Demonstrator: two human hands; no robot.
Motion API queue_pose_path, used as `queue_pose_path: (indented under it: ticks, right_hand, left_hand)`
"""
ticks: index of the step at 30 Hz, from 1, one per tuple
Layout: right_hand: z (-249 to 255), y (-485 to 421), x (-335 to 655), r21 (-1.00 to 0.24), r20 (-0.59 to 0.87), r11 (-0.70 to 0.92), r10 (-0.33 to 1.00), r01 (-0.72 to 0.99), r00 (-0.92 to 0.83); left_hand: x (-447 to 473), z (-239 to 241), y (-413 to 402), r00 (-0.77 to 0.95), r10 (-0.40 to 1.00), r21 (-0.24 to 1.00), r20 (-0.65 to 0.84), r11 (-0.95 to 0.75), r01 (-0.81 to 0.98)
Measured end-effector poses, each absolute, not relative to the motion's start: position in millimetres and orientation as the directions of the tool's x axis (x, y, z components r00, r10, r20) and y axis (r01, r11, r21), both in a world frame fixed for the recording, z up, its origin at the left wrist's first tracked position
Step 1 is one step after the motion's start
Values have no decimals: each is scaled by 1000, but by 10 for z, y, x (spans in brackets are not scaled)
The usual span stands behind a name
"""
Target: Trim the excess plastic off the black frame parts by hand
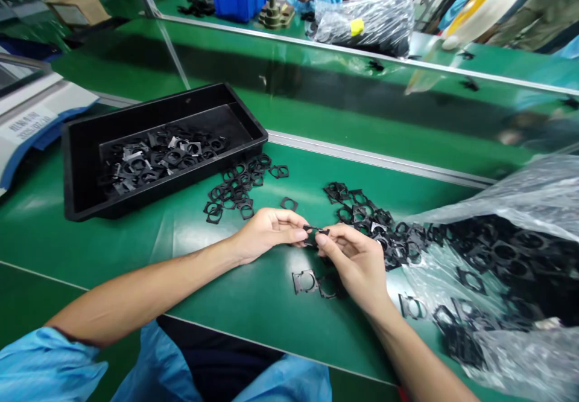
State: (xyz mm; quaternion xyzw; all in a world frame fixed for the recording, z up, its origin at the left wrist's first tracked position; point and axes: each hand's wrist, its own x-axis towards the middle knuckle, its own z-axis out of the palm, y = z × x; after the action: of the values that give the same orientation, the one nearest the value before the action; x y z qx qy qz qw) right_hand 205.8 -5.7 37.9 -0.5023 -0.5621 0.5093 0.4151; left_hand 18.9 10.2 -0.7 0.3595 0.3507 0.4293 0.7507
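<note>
Far to the left of the hands, a black plastic tray sits on the green workbench, with lots of black frames inside it (they look like little square rings). Up and to the left of the hands lies a heap of loose frames. The left hand and the right hand are closed, and their fingertips pinch one small black frame between them, just above the bench. Two more frames lie just below the hands. To the right is another heap, and past it a clear plastic bag holds many more.
</note>
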Motion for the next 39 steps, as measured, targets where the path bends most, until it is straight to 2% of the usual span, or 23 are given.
queue_pose_path:
  ticks: [8,12,17,25,34,39]
  right_hand:
    - [346,-64,2063,-987,-51,-28,987,156,-149]
    - [348,-74,2061,-987,-49,-25,988,156,-147]
    - [336,-70,2066,-988,-25,-1,988,156,-154]
    - [354,-66,2047,-982,-6,23,989,188,-150]
    - [351,-32,2075,-978,-2,28,989,205,-145]
    - [350,-11,2077,-987,-60,-35,986,159,-156]
  left_hand:
    - [177,5,85,250,957,938,-147,215,-271]
    - [172,22,81,254,963,961,-95,155,-229]
    - [163,20,94,261,951,949,-164,225,-222]
    - [181,6,73,336,914,875,-226,342,-342]
    - [137,68,95,385,892,904,-238,348,-247]
    - [147,44,104,431,850,820,-302,462,-337]
